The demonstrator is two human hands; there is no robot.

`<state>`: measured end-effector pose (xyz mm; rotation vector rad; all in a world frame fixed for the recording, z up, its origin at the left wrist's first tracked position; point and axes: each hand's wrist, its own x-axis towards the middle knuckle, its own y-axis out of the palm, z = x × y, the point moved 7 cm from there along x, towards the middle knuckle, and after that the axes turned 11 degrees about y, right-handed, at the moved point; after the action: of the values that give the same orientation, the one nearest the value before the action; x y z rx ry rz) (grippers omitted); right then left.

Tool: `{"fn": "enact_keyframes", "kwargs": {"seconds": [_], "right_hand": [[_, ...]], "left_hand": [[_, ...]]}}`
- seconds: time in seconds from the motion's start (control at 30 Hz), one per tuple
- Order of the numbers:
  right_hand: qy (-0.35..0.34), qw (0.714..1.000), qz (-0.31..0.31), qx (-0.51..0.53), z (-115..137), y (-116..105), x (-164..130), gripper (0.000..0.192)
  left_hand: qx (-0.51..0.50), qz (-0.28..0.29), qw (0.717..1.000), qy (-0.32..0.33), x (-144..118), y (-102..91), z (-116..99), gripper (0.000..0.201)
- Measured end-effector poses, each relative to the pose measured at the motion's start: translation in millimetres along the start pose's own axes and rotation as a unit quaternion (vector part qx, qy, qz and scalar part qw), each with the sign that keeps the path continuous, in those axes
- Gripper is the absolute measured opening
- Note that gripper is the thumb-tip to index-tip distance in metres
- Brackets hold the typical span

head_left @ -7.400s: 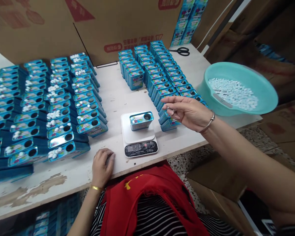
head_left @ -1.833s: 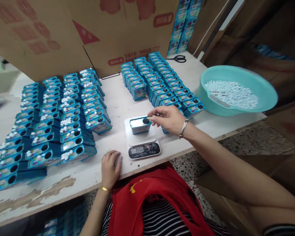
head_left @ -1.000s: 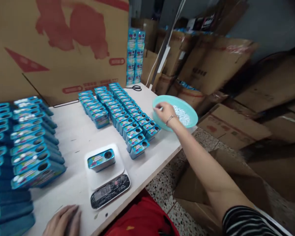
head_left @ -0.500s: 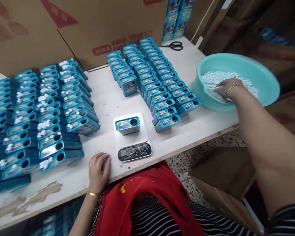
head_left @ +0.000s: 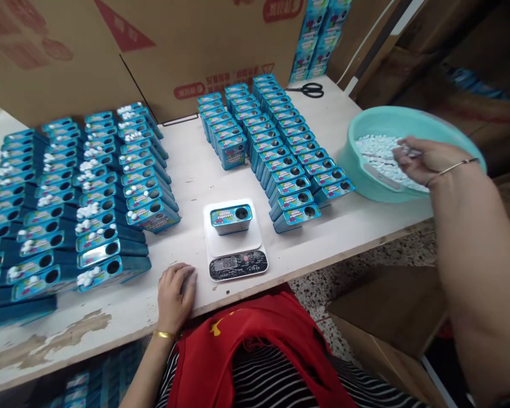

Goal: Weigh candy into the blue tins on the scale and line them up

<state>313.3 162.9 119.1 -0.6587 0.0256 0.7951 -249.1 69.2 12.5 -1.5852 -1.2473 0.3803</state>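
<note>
My right hand (head_left: 416, 158) is closed around a few white candies, held over the turquoise basin (head_left: 352, 164). Many small white candies (head_left: 376, 146) lie inside that basin. Resting on the table edge, my left hand (head_left: 176, 292) has loosely bent fingers, a gap beside the thumb and nothing visible in it. Just right of it stands a white digital scale (head_left: 212, 243), its display reading about 1496, decimal point unclear. Upright on the scale is a blue tin (head_left: 225, 218) with a round dark hole in its top.
To the left stand rows of blue tins (head_left: 153, 218), many with white candies on their tops. More tins (head_left: 295, 218) with open holes fill the middle. Black scissors (head_left: 312, 89) lie at the back before a large cardboard box (head_left: 174, 51).
My right hand has lifted from the candies in the basin and now holds some above them. The view has shifted slightly; my left hand and the tin on the scale stay put.
</note>
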Motion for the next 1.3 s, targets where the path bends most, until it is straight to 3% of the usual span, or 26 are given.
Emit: {"fn": "enact_keyframes", "kwargs": {"seconds": [0.03, 0.1, 0.17, 0.23, 0.3, 0.43, 0.63, 0.77, 0.83, 0.93, 1.0, 1.1, 1.2, 1.3], "right_hand": [[-0.005, 0.999, 0.044, 0.025, 12, 14, -15, 0.033], [-0.009, 0.97, 0.207, 0.129, 37, 56, -58, 0.014], [-0.033, 0.94, 0.313, 0.131, 61, 98, -109, 0.009], [-0.082, 0.917, 0.386, 0.053, 78, 139, -158, 0.015], [-0.176, 0.89, 0.419, -0.036, 90, 170, -197, 0.014], [-0.333, 0.844, 0.355, -0.224, 98, 203, -232, 0.007], [-0.377, 0.8, 0.299, -0.357, 92, 215, -239, 0.018], [-0.372, 0.82, 0.286, -0.329, 97, 210, -239, 0.009], [-0.326, 0.854, 0.317, -0.252, 97, 206, -232, 0.006], [-0.16, 0.899, 0.401, -0.074, 84, 201, -213, 0.014], [-0.053, 0.898, 0.437, 0.028, 73, 197, -203, 0.02], [0.031, 0.879, 0.466, 0.095, 61, 190, -197, 0.024], [0.064, 0.867, 0.483, 0.099, 54, 186, -199, 0.018], [0.046, 0.874, 0.475, 0.092, 54, 186, -200, 0.015]], "left_hand": [[0.001, -0.001, 1.0, 0.002, 0, -0.2, 0, 0.014], [0.002, -0.004, 1.0, 0.008, 0, -0.6, 0, 0.014], [0.002, -0.007, 1.0, 0.012, 0, -0.7, 0, 0.014], [0.002, -0.009, 1.0, 0.015, 0, -0.7, 0, 0.014], [0.002, -0.009, 1.0, 0.016, 0, -0.7, 0, 0.014], [0.001, -0.013, 1.0, 0.017, -2, -1.4, 1, 0.013], [-0.016, -0.016, 1.0, 0.014, -4, -2.1, 2, 0.013], [-0.021, -0.014, 1.0, 0.006, -3, -1.9, 2, 0.013], [-0.024, -0.013, 1.0, 0.002, -3, -1.6, 2, 0.013], [-0.029, -0.01, 1.0, -0.003, -4, -0.8, 1, 0.013], [-0.032, -0.009, 0.999, -0.004, -4, -0.4, 1, 0.013], [-0.031, -0.009, 0.999, -0.006, -4, -0.3, 1, 0.013], [-0.028, -0.008, 1.0, -0.007, -4, 0.0, 1, 0.013], [-0.028, -0.008, 1.0, -0.009, -4, 0.5, 2, 0.013]]}}
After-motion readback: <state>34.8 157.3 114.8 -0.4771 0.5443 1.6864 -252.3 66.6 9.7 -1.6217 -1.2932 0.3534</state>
